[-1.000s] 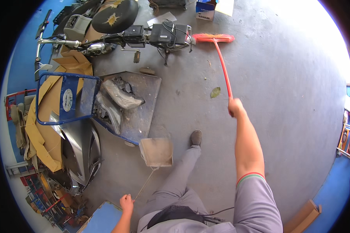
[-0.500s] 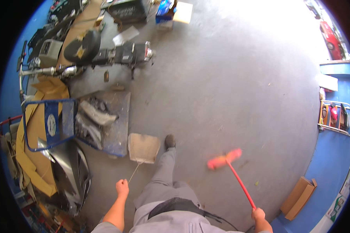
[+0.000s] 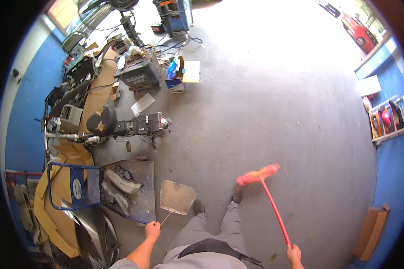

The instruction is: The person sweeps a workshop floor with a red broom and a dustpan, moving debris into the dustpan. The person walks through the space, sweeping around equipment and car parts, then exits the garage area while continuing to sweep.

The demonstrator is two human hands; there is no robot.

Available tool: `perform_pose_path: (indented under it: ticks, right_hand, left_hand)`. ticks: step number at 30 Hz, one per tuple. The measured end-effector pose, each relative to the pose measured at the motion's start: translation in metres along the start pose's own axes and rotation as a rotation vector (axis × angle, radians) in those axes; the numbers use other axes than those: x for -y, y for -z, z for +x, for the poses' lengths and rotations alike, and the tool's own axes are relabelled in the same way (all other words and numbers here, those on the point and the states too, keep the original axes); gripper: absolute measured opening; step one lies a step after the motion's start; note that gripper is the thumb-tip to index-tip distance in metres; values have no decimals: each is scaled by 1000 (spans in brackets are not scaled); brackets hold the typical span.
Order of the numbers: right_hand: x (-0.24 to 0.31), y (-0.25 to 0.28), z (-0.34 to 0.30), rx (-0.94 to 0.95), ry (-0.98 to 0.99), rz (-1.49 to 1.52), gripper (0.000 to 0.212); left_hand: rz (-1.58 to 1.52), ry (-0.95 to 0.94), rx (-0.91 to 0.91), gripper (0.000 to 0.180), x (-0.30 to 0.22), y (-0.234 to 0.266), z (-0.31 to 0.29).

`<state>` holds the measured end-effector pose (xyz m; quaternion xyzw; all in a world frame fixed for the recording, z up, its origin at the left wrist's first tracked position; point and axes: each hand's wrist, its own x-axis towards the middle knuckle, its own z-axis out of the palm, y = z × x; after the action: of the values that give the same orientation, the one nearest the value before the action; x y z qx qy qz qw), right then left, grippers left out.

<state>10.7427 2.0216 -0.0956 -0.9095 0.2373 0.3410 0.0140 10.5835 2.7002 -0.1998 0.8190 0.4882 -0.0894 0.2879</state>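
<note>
My left hand (image 3: 152,230) is closed round the thin handle of a dustpan (image 3: 178,197), whose square, dusty pan hangs low just left of my feet. Off to the right, my right hand (image 3: 294,252) grips the red stick of a broom (image 3: 258,175). The broom's wide head, red and orange, is at floor level ahead and to the right of my right shoe. Whether its bristles touch the floor I cannot tell.
Left of the dustpan stands a blue platform trolley (image 3: 143,193) bearing old headlights (image 3: 123,181). Beyond it lies a stripped motorcycle (image 3: 134,125). Farther off are a black case (image 3: 141,74) and a blue box (image 3: 176,76). A cardboard box (image 3: 371,231) stands by the right wall.
I have stepped forward, and both feet now show. The view has tilted up, bringing in more of the far area. The broom and dustpan remain in my hands.
</note>
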Motion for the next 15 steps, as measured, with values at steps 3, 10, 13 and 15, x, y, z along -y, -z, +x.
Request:
perform_pose_path:
  ticks: [3, 10, 13, 15]
  right_hand:
    - [49, -13, 77, 42, 79, 116, 49]
    - [124, 2, 208, 366, 6, 342, 51]
    - [84, 25, 203, 711, -132, 822, 56]
    - [52, 47, 182, 848, -314, 1080, 56]
  left_hand:
    - [-4, -28, 13, 37, -40, -4, -1]
    - [-129, 38, 39, 40, -150, -14, -6]
    - [-148, 52, 50, 42, -202, -35, 13]
    - [-188, 82, 34, 41, -232, -45, 31]
